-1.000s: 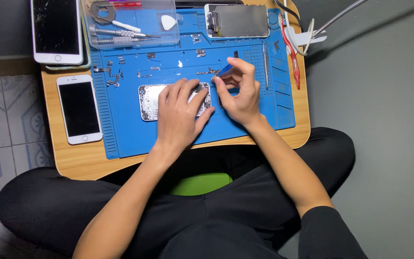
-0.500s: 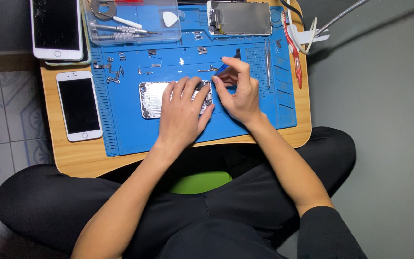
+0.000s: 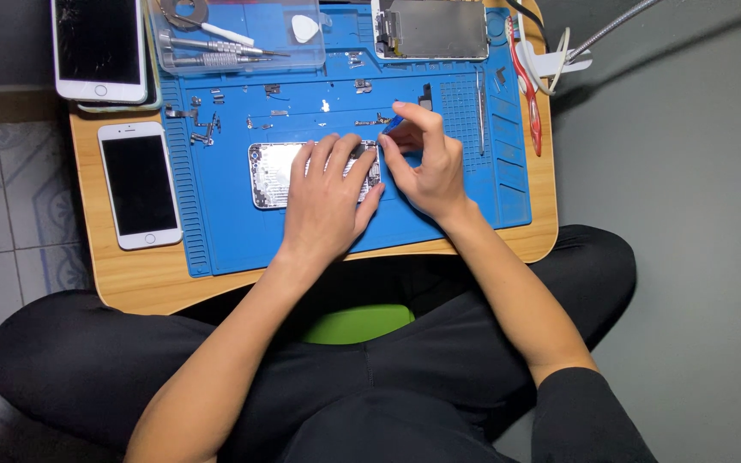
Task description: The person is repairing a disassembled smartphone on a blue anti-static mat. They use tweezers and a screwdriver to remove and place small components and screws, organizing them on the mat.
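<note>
here the left hand [image 3: 329, 193] lies flat, fingers spread and open, on the opened phone housing [image 3: 274, 175], pressing it against the blue work mat [image 3: 439, 201]. the housing lies lengthwise near the centre of the mat, its bare metal interior facing up; the hand covers its right half. the right hand [image 3: 426, 159] is just beside the right end of the housing, fingers curled and pinched on a small blue tool [image 3: 394, 123], of which only the tip shows between thumb and forefinger. whether the tip touches the housing cannot be told.

the mat covers most of the wooden bench [image 3: 143, 274]. small screws and metal brackets [image 3: 201, 129] lie scattered on the upper part of the mat, apart from the housing. a clear plastic tray [image 3: 237, 39] with screwdrivers sits at the upper edge of the mat. a detached display assembly [image 3: 432, 28] lies face down to the right of the tray. red-handled tweezers [image 3: 526, 81] lie along the right side of the mat. on the bench left of the mat lies a white phone [image 3: 139, 184]; above it a second white phone with a cracked screen [image 3: 99, 47].
</note>
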